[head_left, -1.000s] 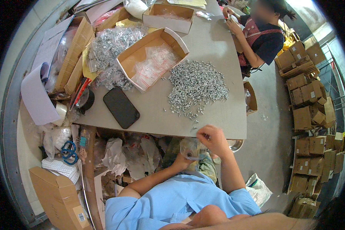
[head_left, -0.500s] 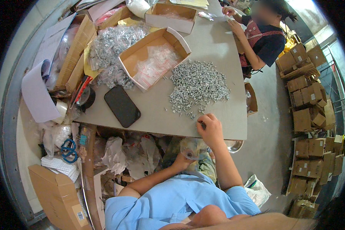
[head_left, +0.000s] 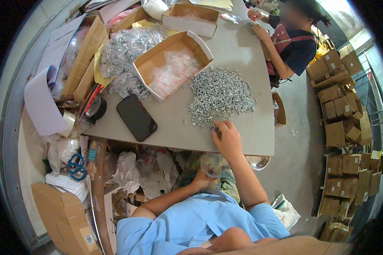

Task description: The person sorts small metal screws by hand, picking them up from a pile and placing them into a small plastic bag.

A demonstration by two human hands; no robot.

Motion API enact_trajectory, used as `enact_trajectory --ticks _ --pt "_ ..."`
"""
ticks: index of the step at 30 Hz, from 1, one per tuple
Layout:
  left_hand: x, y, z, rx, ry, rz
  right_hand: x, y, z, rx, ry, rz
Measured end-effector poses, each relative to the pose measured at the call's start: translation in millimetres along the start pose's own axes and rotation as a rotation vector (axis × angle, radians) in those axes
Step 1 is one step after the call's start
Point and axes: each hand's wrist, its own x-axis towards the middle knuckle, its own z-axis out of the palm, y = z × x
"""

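Observation:
A wide pile of small silver screws (head_left: pixel 221 93) lies on the grey table (head_left: pixel 178 134). At its near edge is my right hand (head_left: pixel 228 139), fingers bent and closed around a few screws. How many are in the fingers is hidden. Below the table edge, close to my lap, my left hand (head_left: pixel 203 179) grips a clear plastic cup (head_left: pixel 211 163). Something small and dark shows at the bottom of the cup, too unclear to name.
An open cardboard tray (head_left: pixel 147 70) with small clear bags (head_left: pixel 176 68) stands behind the pile. Bagged hardware (head_left: pixel 130 49) is heaped left of it, and a black phone (head_left: pixel 136 118) lies nearer. A co-worker (head_left: pixel 291 46) sits at the far right; a metal bowl (head_left: pixel 258 162) is beyond the table edge.
My right hand has moved a little left and forward, its fingers now reaching into the pile's near edge. My left hand and the cup stay nearly in place.

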Motion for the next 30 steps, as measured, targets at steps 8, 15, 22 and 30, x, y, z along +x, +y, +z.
enact_trajectory --ticks 8,15,22,30 --pt "1.4 -8.8 -2.9 0.087 -0.039 0.006 -20.6 1.6 -13.8 -0.025 -0.262 0.009" --pt "4.7 3.2 -2.2 0.022 -0.109 -0.013 -6.1 15.7 -26.2 0.105 -0.137 0.158" --pt "3.6 -0.7 -8.0 0.108 -0.047 0.128 14.2 25.7 -11.5 -0.043 0.037 -0.065" --pt "2.8 4.6 -9.3 0.122 -0.117 -0.005 -7.1 27.7 -19.0 -0.02 -0.021 0.012"
